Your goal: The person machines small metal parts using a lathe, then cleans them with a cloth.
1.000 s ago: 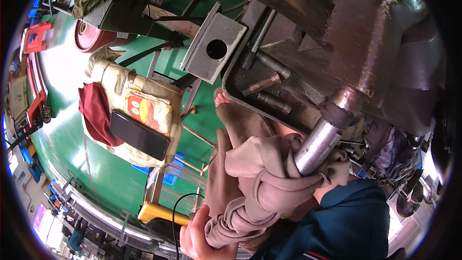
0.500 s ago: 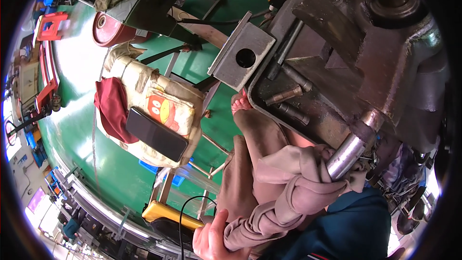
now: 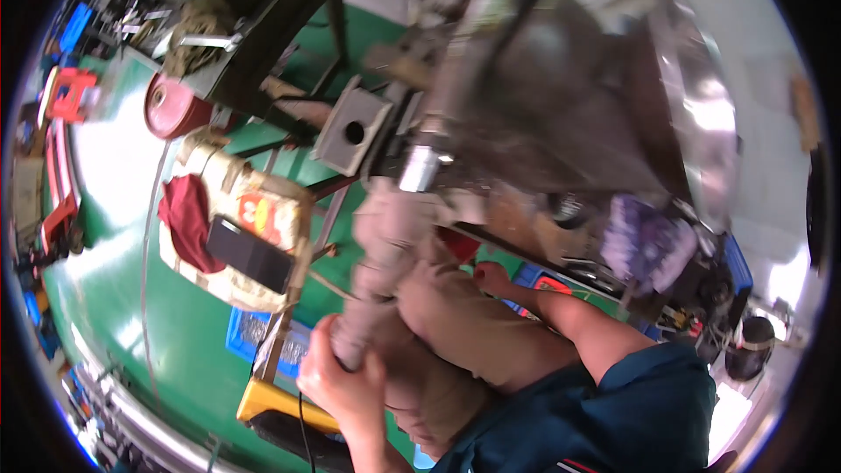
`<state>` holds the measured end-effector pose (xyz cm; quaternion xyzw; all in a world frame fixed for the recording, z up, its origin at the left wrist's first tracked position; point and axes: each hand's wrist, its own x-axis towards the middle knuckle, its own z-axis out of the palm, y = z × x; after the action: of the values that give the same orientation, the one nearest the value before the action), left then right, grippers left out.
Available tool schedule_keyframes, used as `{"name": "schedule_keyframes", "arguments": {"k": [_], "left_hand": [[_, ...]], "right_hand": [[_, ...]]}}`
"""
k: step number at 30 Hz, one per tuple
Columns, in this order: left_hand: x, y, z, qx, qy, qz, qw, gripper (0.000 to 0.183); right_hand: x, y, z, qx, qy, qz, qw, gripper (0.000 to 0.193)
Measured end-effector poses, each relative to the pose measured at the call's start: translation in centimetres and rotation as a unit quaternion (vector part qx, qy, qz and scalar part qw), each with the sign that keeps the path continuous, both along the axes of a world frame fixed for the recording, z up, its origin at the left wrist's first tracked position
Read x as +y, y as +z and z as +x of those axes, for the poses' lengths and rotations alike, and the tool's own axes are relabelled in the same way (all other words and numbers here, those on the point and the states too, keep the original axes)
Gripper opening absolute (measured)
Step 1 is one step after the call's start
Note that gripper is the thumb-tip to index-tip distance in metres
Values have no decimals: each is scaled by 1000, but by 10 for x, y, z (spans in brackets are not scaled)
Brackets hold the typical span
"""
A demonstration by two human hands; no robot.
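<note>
My left hand [image 3: 340, 377] is closed round the lower end of a brownish-pink cloth [image 3: 385, 250], which is twisted into a thick roll. The cloth runs up over my brown-trousered leg to a shiny metal rod [image 3: 420, 168] and is wrapped round the rod's lower end. Low beside my right leg, near the blue bins, my right hand [image 3: 492, 278] looks curled into a fist; whatever may be inside it is hidden. Above the cloth stands a large dark metal machine part [image 3: 552, 105], blurred by motion.
A stool with a pale cloth cover [image 3: 219, 289] stands left, bearing a dark phone [image 3: 251, 254] and a maroon cloth [image 3: 186, 219]. A metal block with a hole [image 3: 331, 144] juts out ahead. Blue bins [image 3: 241, 333] and a yellow-edged seat [image 3: 280, 405] lie lower left. Purple cloth [image 3: 644, 241] hangs right.
The view has swung right. The rod and the cloth have shifted left and now stand more upright. My right forearm and hand have come into sight; my left hand still grips the cloth's end.
</note>
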<state>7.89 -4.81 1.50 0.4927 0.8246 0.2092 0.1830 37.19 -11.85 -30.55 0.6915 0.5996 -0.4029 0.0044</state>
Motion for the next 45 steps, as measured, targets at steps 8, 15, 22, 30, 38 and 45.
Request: {"name": "schedule_keyframes", "arguments": {"k": [8,15,22,30,38,45], "left_hand": [[-5,-5,-6,98,-11,25,995,33],[2,-25,-17,47,-82,149,984,26],[-9,47,53,245,-61,263,931,36],[-66,96,227,-534,-354,69,765,9],[-77,102,267,-606,-381,-38,697,12],[-82,106,293,-583,-394,-35,710,7]], "right_hand": [[-30,198,137,-31,-56,-30,998,11],[-25,379,136,393,-271,85,874,4],[-33,399,127,667,-228,105,702,5],[-31,412,121,710,-173,142,668,7],[-42,412,139,640,-185,204,717,12],[-51,404,156,656,-202,214,695,11]]}}
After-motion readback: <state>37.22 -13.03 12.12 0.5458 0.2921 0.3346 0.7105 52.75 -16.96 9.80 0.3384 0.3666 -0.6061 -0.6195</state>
